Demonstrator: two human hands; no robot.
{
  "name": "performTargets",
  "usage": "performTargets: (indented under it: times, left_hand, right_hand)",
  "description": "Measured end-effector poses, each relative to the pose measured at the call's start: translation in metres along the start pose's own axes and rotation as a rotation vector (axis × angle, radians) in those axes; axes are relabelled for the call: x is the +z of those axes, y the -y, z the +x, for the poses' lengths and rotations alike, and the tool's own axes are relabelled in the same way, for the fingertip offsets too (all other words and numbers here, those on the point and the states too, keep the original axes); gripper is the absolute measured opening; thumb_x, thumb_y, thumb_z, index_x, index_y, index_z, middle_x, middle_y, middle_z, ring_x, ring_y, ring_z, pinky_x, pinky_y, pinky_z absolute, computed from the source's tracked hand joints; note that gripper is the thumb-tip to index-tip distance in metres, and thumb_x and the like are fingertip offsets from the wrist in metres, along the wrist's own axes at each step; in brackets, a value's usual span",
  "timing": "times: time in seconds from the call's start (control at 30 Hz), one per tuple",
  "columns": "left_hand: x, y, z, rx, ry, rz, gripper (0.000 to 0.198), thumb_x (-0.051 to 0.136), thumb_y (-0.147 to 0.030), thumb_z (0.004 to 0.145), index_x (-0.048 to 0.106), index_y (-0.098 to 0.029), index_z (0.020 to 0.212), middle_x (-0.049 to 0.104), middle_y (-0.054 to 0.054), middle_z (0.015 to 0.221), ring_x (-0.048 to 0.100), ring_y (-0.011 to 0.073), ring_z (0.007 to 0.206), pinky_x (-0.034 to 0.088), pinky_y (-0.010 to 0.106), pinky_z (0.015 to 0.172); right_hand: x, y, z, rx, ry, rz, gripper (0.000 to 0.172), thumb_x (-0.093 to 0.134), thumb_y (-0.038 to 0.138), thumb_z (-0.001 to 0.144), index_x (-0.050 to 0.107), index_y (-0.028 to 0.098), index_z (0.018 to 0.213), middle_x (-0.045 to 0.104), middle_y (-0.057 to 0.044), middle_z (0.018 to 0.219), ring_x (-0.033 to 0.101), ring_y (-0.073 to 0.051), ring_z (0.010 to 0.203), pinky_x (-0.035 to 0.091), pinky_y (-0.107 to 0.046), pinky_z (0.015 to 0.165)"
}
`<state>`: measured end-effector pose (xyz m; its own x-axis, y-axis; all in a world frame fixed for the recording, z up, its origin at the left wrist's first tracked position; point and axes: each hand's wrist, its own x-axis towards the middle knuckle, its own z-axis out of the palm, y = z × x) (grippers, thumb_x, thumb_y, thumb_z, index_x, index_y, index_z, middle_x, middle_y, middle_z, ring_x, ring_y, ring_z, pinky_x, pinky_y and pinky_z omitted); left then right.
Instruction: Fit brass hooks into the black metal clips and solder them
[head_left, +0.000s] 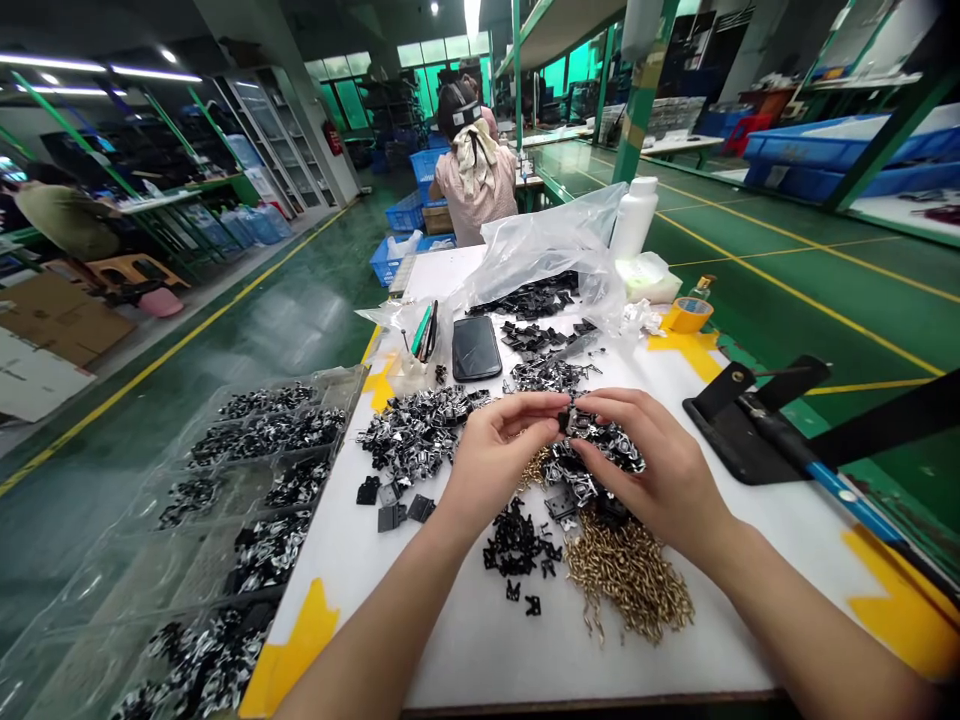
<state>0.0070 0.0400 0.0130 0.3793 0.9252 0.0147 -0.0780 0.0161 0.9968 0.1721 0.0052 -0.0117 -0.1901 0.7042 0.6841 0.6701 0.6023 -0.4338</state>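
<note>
Above the middle of the white table, my left hand (pixel 499 450) and my right hand (pixel 656 465) meet at the fingertips. Between them is a small black part (pixel 565 420), pinched by the fingers of my left hand and touched by those of my right. Its exact shape is too small to tell. Below my hands lie a pile of brass-coloured pins (pixel 634 585) and a heap of small black pieces (pixel 517 540). Black and silver metal parts (pixel 412 435) are heaped to the left and behind the hands, with flat dark plates (pixel 391 517) near them.
A phone (pixel 476 348) lies behind the heaps, near a plastic bag (pixel 555 250) and a white bottle (pixel 634 220). Yellow tape (pixel 687 315) sits at the right. A black tool with a blue handle (pixel 847 495) is at the right edge. Divided trays (pixel 240 510) stand left; people sit beyond.
</note>
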Motion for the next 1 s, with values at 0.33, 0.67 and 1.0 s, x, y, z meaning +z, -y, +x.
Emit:
performTargets:
  times: [0.33,0.67,1.0]
  left_hand:
    - [-0.0007,-0.0017,0.0017,-0.104,0.106,-0.047,0.023,0.059,-0.012,0.078,0.065,-0.018,0.1,0.064,0.003,0.091,0.058,0.0111,0.081,0.048,0.019,0.069]
    - [-0.004,0.0043,0.0046,-0.246,0.143,-0.143,0.019,0.061,-0.016,0.078,0.06,-0.017,0.097,0.059,0.001,0.083,0.057,0.0085,0.071,0.047,0.021,0.071]
    - [-0.0041,0.0051,0.006,-0.264,0.118,-0.108,0.023,0.06,-0.011,0.074,0.061,-0.014,0.097,0.06,0.001,0.076,0.057,0.0088,0.068,0.046,0.02,0.066]
  right_hand:
    - [-0.0001,0.0008,0.0003,0.042,0.03,0.101,0.035,0.056,0.012,0.081,0.05,0.017,0.115,0.056,-0.008,0.105,0.053,-0.019,0.099,0.047,-0.037,0.084]
    - [-0.0002,0.0026,0.0033,0.07,0.043,0.222,0.037,0.057,0.01,0.08,0.051,0.021,0.115,0.058,-0.004,0.105,0.053,-0.018,0.1,0.047,-0.035,0.083]
    - [-0.0003,0.0026,0.0057,0.003,0.127,0.254,0.033,0.055,0.011,0.081,0.052,0.023,0.112,0.059,-0.004,0.108,0.05,-0.02,0.106,0.044,-0.042,0.091]
